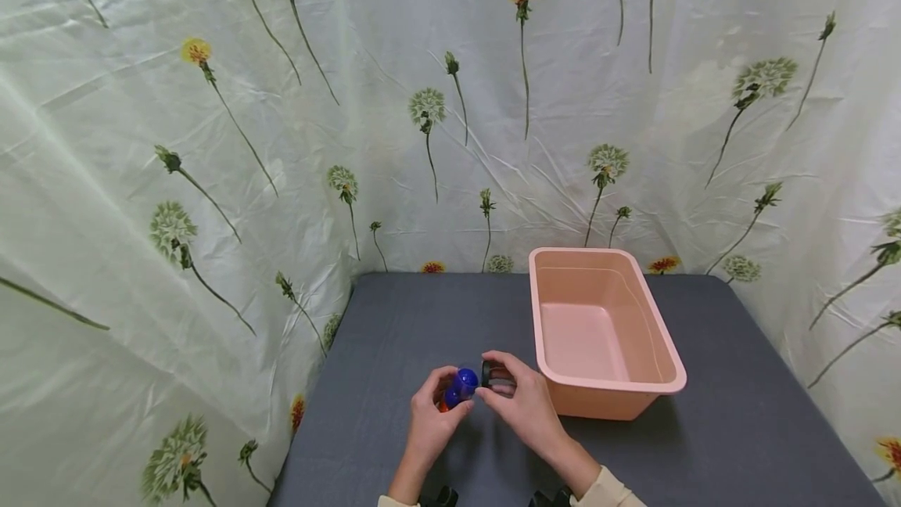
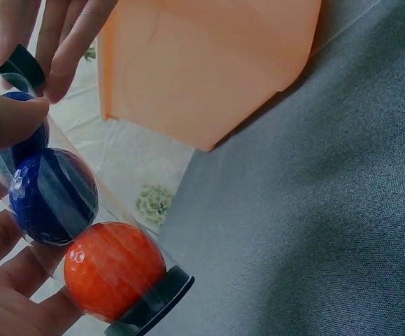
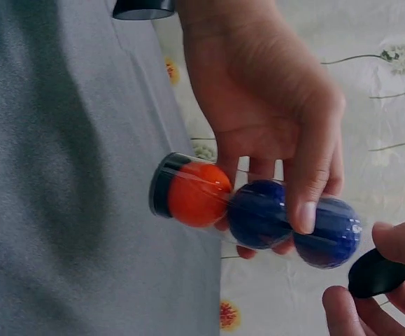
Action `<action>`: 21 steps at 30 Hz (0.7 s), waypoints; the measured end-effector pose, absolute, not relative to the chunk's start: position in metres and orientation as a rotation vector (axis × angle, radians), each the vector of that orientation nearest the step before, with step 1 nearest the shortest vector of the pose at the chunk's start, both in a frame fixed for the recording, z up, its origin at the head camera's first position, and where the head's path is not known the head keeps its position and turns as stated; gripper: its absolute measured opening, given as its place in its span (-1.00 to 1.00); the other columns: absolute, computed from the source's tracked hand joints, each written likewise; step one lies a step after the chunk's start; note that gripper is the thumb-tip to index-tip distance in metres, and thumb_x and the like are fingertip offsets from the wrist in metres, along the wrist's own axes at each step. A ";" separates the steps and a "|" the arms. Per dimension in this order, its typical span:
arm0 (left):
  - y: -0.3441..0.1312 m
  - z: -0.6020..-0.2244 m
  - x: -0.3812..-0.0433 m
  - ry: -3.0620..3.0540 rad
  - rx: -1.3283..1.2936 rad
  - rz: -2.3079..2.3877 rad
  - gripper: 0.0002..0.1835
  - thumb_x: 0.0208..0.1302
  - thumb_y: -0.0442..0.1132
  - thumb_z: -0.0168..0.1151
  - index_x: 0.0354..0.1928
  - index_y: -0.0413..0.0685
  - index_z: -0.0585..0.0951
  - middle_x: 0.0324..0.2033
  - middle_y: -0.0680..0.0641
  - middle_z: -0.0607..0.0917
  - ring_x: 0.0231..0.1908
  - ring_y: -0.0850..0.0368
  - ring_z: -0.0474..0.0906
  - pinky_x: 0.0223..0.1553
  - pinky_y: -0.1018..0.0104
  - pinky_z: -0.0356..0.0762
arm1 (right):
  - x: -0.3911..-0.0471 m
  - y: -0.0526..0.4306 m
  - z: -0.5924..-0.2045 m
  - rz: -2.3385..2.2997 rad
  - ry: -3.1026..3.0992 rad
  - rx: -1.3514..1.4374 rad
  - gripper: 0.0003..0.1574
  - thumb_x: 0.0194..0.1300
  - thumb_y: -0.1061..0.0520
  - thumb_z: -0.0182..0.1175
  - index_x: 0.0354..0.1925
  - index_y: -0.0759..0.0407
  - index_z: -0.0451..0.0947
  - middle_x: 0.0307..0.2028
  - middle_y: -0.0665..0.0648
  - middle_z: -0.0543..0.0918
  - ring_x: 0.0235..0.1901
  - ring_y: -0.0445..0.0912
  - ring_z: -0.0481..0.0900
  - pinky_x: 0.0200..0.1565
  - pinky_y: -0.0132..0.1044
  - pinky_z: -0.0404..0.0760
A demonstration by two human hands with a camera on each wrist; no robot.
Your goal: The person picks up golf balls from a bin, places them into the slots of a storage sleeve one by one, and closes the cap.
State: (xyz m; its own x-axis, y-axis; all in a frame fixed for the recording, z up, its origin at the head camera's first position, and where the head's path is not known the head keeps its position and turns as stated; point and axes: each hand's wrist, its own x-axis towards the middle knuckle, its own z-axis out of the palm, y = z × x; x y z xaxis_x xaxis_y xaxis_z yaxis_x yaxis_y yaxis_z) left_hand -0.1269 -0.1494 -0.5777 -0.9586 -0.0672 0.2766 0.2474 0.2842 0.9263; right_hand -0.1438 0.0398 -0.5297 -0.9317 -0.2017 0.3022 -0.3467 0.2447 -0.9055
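My left hand (image 1: 432, 421) grips a clear plastic tube (image 3: 223, 199) with its thumb and fingers around it. Inside the tube sit an orange golf ball (image 2: 115, 269), against the black end cap (image 2: 153, 304), and two blue golf balls (image 2: 54, 196) in a row. The tube's other end is uncovered. Just beside that end, my right hand (image 1: 524, 405) pinches a round black cap (image 3: 377, 273) between thumb and fingers, a small gap away from the tube. Both hands are above the table, left of the pink basin.
A pink plastic basin (image 1: 601, 387) stands at the right on the dark grey table (image 1: 394, 319); no contents show in it. Behind and at the sides hangs a pale curtain (image 1: 394, 22) printed with dandelions.
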 end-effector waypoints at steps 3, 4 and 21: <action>-0.149 -0.577 -0.126 -2.304 -0.184 -1.712 -0.45 0.07 -0.20 0.58 0.10 0.27 0.57 -0.06 0.13 0.67 -0.08 0.11 0.61 0.01 0.14 0.59 | -0.146 0.041 -0.525 1.737 -2.394 0.546 -0.38 0.12 0.13 0.54 0.14 -0.13 0.59 -0.06 -0.05 0.66 -0.12 -0.10 0.68 -0.15 -0.38 0.68; -0.149 -0.576 -0.126 -2.305 -0.195 -1.707 -0.45 0.07 -0.21 0.58 0.11 0.26 0.57 -0.06 0.12 0.67 -0.08 0.10 0.61 0.00 0.15 0.60 | -0.146 0.042 -0.524 1.715 -2.403 0.559 -0.39 0.11 0.12 0.54 0.14 -0.12 0.60 -0.09 -0.08 0.65 -0.14 -0.12 0.67 -0.16 -0.38 0.68; -0.140 -0.569 -0.126 -2.274 -0.351 -1.649 -0.39 -0.08 -0.53 0.57 0.06 0.03 0.64 -0.08 0.04 0.66 -0.11 -0.01 0.64 -0.15 0.06 0.69 | -0.161 0.052 -0.493 1.088 -2.711 0.931 -0.51 0.11 -0.03 0.54 0.01 0.03 0.71 -0.32 -0.12 0.57 -0.42 -0.21 0.50 -0.41 -0.41 0.53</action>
